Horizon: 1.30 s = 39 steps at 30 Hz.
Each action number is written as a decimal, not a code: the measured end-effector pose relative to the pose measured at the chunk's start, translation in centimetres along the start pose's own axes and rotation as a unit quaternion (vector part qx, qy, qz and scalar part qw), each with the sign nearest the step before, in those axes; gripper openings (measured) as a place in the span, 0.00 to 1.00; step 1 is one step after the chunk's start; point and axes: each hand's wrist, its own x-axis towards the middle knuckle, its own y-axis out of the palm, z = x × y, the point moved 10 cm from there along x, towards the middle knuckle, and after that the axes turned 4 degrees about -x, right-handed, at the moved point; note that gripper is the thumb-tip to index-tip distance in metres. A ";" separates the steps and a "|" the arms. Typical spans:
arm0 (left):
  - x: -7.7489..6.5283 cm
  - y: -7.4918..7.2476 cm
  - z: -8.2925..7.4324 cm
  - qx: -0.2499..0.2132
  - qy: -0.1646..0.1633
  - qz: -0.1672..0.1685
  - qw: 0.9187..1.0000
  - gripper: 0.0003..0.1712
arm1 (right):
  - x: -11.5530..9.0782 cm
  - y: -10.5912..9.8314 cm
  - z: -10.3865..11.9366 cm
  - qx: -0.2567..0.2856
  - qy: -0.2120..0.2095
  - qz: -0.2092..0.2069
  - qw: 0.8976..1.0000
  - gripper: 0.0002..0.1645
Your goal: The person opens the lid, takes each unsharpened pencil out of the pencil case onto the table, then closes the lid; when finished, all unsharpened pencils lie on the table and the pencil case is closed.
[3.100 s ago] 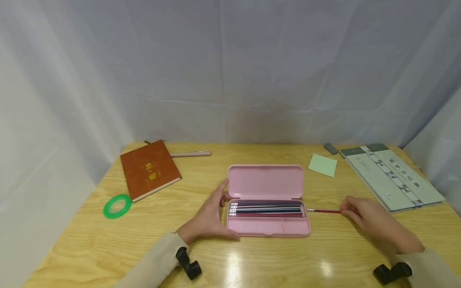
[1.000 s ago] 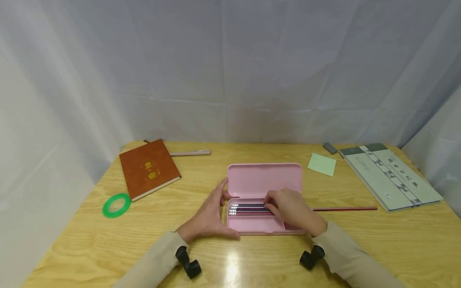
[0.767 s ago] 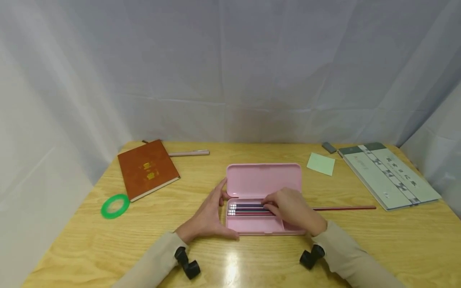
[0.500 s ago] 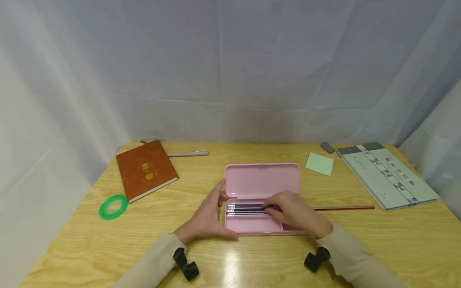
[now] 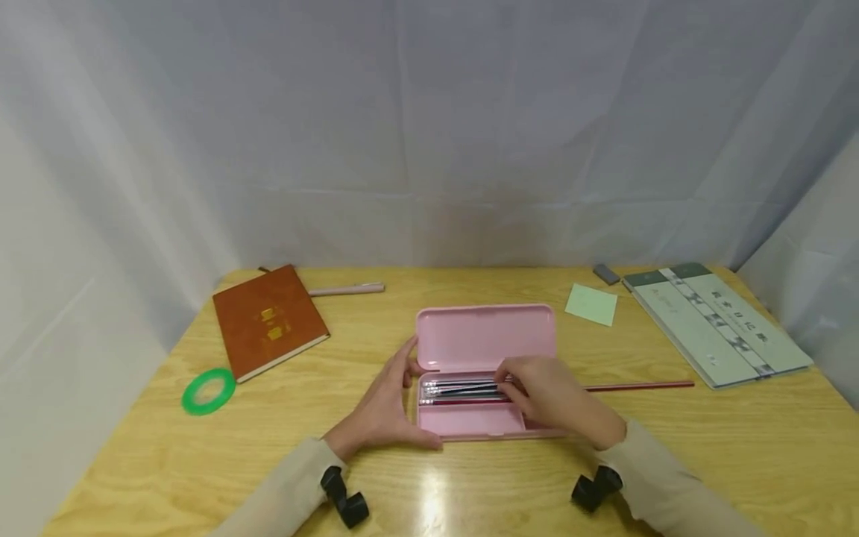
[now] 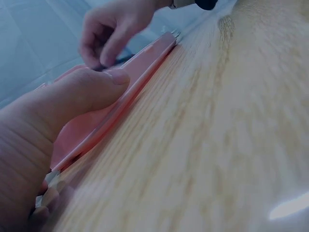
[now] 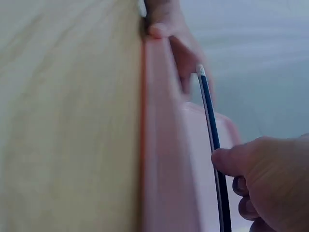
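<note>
A pink pencil case (image 5: 470, 426) lies with its lid up, several pencils side by side in its long compartment. My left hand (image 5: 385, 410) holds the case's left end, thumb along the front edge and fingers toward the back. Over the compartment, my right hand (image 5: 546, 391) pinches a dark pencil (image 7: 211, 116) between thumb and fingers. That pencil's pale eraser end points toward my left hand, and it slants above the case in the right wrist view. A red pencil (image 5: 640, 386) lies on the table to the right, partly hidden behind my right hand.
At left are a brown notebook (image 5: 268, 321), a pen (image 5: 349, 289) and a green tape roll (image 5: 209, 391). Toward the right lie a green sticky note (image 5: 591, 304), a grey eraser (image 5: 606, 274) and a pale green book (image 5: 718, 321). A white curtain (image 5: 403, 134) hangs behind the table (image 5: 510, 492).
My right hand has let go of the red pencil, now lying on the table, moved left to the case and taken hold of a dark pencil. My left hand keeps its hold.
</note>
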 end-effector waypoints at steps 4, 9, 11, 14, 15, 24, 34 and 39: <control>-0.1 0.0 0.1 -0.002 0.000 -0.001 1.000 0.86 | -1.6 -3.4 -2.0 -0.002 0.031 -0.035 0.999 0.03; 0.0 0.0 0.3 0.001 0.000 0.001 1.000 0.86 | -6.1 -5.1 -6.5 0.022 0.072 -0.013 0.997 0.06; 0.0 0.1 0.4 0.000 0.001 0.002 1.000 0.86 | -8.4 -5.2 -8.6 0.027 0.089 -0.009 0.996 0.08; 0.1 0.1 0.4 0.000 0.002 0.003 1.000 0.86 | -11.8 -5.1 -11.3 0.041 0.111 -0.008 0.993 0.09; 0.1 0.1 0.4 0.000 0.001 0.003 1.000 0.85 | -12.8 -5.0 -12.0 0.042 0.117 -0.006 0.992 0.09; 0.0 0.0 0.1 0.003 0.005 0.001 1.000 0.86 | -14.9 -4.2 -14.4 0.031 0.159 0.001 0.987 0.09; 0.1 0.0 0.3 0.001 0.006 0.002 1.000 0.86 | -8.8 -2.1 -10.2 0.096 0.113 0.005 0.989 0.13; 0.0 0.1 0.3 0.000 0.005 0.002 1.000 0.86 | -5.1 -1.0 -7.0 0.038 0.069 0.006 0.997 0.07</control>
